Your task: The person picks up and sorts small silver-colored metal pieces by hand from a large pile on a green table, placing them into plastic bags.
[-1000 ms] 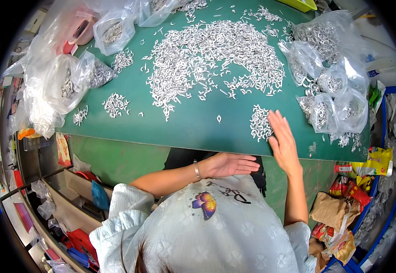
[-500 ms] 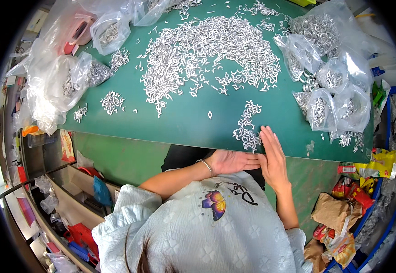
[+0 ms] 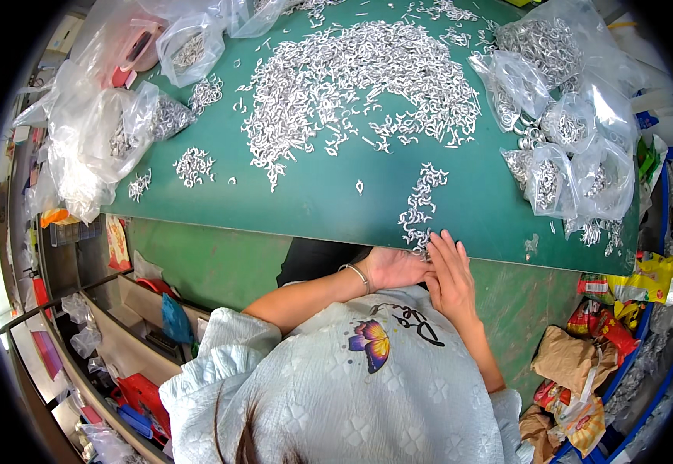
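Before us lies a green counter (image 3: 328, 201), its near edge running just above our hands. Most of its far half carries a wide heap (image 3: 352, 77) of small silvery metal pieces. Clear plastic bags (image 3: 560, 124) with more such pieces sit bunched along the right side, and other bags (image 3: 97, 139) crowd the left end, one of them over something pink. Two small piles (image 3: 195, 166) lie apart on the left part of the counter.

From the heap's near side a narrow trail (image 3: 421, 201) of pieces curves toward the counter's edge and ends at our fingers. A single piece (image 3: 359, 186) lies alone just left of that trail.

Our right hand (image 3: 451, 271) lies flat and released, fingers together, with its fingertips on the counter's edge touching the end of the trail. Our left hand (image 3: 398, 268) is cupped, palm up, just below the edge and pressed against the right hand; a thin bracelet (image 3: 358, 274) circles its wrist. We cannot tell whether any pieces rest in the cupped palm.

Below the counter on the right are crumpled packets (image 3: 607, 325) in yellow, red and brown.
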`<action>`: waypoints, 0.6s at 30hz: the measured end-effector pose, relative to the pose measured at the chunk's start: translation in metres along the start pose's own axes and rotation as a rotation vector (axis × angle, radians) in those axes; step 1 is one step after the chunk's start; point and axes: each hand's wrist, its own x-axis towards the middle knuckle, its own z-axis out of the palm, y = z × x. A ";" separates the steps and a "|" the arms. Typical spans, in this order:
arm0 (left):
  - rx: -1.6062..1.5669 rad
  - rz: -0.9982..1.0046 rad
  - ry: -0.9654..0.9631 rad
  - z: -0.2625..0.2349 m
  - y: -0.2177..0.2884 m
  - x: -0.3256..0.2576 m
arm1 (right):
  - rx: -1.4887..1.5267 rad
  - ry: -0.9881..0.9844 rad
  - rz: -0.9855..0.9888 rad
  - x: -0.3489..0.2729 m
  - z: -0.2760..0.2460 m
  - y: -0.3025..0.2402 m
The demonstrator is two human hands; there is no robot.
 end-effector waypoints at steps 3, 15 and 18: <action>-0.024 -0.033 -0.074 -0.012 0.004 0.001 | 0.085 0.160 0.026 0.008 0.003 0.001; 0.085 -0.021 0.114 0.018 0.002 -0.001 | -0.215 0.269 0.101 0.042 -0.010 0.016; 0.014 -0.033 0.051 0.010 0.003 -0.001 | -0.108 0.288 0.074 0.036 -0.009 0.012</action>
